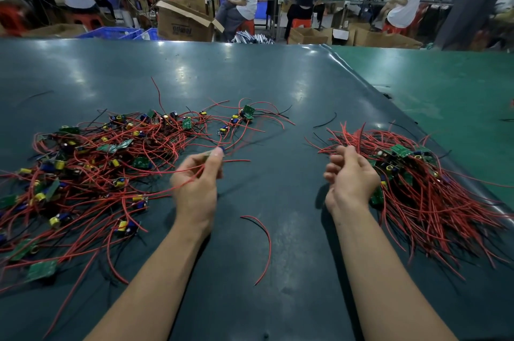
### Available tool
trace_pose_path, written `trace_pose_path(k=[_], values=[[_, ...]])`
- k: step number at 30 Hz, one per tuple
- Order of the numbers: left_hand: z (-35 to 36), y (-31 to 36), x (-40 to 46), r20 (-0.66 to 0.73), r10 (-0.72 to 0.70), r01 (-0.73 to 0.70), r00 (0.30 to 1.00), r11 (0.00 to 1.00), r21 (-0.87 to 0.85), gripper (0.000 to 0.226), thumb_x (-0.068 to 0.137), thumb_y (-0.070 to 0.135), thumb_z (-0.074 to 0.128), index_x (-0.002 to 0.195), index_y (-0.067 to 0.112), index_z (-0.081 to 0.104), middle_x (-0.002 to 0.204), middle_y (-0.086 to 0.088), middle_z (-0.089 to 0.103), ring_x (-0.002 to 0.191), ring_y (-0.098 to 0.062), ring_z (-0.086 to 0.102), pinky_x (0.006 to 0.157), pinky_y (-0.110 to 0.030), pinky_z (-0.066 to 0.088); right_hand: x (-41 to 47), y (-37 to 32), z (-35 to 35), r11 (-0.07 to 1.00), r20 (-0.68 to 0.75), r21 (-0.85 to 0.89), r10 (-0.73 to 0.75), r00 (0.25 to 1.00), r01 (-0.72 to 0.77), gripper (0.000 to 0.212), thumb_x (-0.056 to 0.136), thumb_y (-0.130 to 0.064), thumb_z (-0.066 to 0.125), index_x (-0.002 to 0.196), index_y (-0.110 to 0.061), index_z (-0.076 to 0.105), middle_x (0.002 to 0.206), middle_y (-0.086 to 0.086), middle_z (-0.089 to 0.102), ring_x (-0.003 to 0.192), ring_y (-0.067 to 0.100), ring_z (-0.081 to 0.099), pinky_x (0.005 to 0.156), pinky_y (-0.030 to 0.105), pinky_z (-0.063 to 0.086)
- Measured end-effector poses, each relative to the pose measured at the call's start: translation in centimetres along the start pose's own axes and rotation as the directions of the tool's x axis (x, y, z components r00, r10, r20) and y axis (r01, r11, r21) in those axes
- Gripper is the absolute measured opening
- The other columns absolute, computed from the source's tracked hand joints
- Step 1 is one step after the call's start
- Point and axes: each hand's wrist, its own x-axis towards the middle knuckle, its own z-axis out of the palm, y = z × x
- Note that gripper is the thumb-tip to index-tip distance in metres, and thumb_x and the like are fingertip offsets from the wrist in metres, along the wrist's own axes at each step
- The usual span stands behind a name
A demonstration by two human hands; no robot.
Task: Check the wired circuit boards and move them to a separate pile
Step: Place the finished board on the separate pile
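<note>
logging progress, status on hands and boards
Left hand pinches a blurred board's red wires above the mat. Right hand loosely curled, holding nothing, beside the sorted pile. Unsorted pile still large. Nothing blocking between.

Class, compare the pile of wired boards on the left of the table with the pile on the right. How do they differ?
The left pile sprawls widely, its wires tangled every way; the right pile is tighter, its wires running roughly parallel. The left hand pinches a board by the left pile; the right hand beside the right pile holds nothing. Both hold green boards with red wires.
</note>
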Motion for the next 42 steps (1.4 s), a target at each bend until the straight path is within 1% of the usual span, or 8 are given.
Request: trace_pose_path(k=[4,7,13,19,25,28,34,42], values=[[-1.1,1.7,0.3,0.004,0.427,-0.395,0.904,0.833,0.388,0.029,0.078,0.035,0.075,0.07,0.02,0.052,0.102,-0.002,0.066,0.093,-0.007,0.065,0.082,-0.025,0.05,-2.8,1.2,0.6,0.968,0.306,-0.205,-0.074,0.949,0.142,0.022,0.099,-0.016,0.055,0.081,-0.008,0.065,0.05,-0.002,0.056,0.034,0.009,0.046,0.031,0.017,0.032],[-0.3,3.6,0.8,0.154,0.592,-0.592,0.791,0.676,0.44,0.031,0.079,0.026,0.077,0.067,0.014,0.051,0.089,0.001,0.07,0.085,-0.004,0.068,0.075,-0.029,0.055,-5.3,1.9,1.2,0.958,0.557,-0.22,-0.029,0.83,0.181,0.012,0.095,-0.012,0.061,0.085,-0.012,0.068,0.054,0.0,0.06,0.035,0.012,0.047,0.032,0.018,0.035],[2.5,5.5,0.4,0.467,0.51,-0.674,0.722,0.367,0.641,0.046,0.068,0.037,0.087,0.064,0.015,0.047,0.065,0.004,0.048,0.058,-0.02,0.045,0.059,-0.033,0.035,-7.3,2.7,1.8,0.988,0.777,-0.156,0.12,0.617,0.005,0.021,0.077,-0.022,0.071,0.098,-0.019,0.072,0.069,0.0,0.064,0.042,0.013,0.05,0.036,0.019,0.04],[1.6,3.5,0.8,0.545,0.427,-0.691,0.722,0.399,0.603,0.036,0.067,0.015,0.088,0.067,0.01,0.053,0.071,-0.003,0.052,0.062,-0.021,0.045,0.059,-0.036,0.042,-6.5,3.4,1.6,0.958,0.637,-0.287,0.199,0.745,-0.011,0.033,0.086,-0.032,0.069,0.057,-0.015,0.063,0.049,-0.001,0.048,0.033,0.01,0.035,0.033,0.014,0.025],[-0.2,1.6,0.2,0.703,0.411,-0.803,0.58,0.436,0.408,0.02,0.071,-0.006,0.08,0.08,0.003,0.065,0.091,-0.007,0.066,0.077,-0.014,0.059,0.073,-0.02,0.049,-6.3,3.7,2.1,0.977,0.618,-0.212,0.119,0.777,0.018,0.015,0.095,-0.011,0.061,0.103,-0.02,0.071,0.056,-0.004,0.048,0.034,0.007,0.034,0.032,0.014,0.026],[-0.5,1.3,0.0,0.668,0.443,-0.792,0.598,0.453,0.409,0.023,0.074,-0.005,0.08,0.093,0.001,0.069,0.092,-0.006,0.069,0.079,-0.008,0.06,0.078,-0.016,0.049,-5.8,3.6,2.1,0.98,0.59,-0.199,0.118,0.799,0.002,0.013,0.092,-0.014,0.065,0.09,-0.019,0.077,0.051,-0.005,0.047,0.035,0.007,0.034,0.034,0.012,0.025],[-0.2,1.2,-0.1,0.689,0.48,-0.832,0.542,0.422,0.36,0.021,0.078,-0.002,0.079,0.099,-0.002,0.074,0.094,-0.01,0.071,0.081,-0.022,0.069,0.076,-0.035,0.057,-4.9,3.4,2.2,0.986,0.482,-0.158,0.123,0.867,-0.052,0.017,0.088,-0.017,0.071,0.071,-0.013,0.073,0.05,-0.004,0.052,0.034,0.006,0.034,0.033,0.013,0.023],[-1.0,1.2,0.4,0.713,0.491,-0.853,0.5,0.421,0.308,0.017,0.078,-0.002,0.079,0.094,-0.002,0.076,0.092,-0.009,0.071,0.08,-0.019,0.07,0.075,-0.033,0.057,-1.7,1.1,1.1,0.992,0.227,0.097,0.058,0.972,-0.082,0.016,0.092,-0.008,0.065,0.077,-0.006,0.071,0.051,-0.005,0.057,0.036,0.002,0.036,0.032,0.014,0.024]])
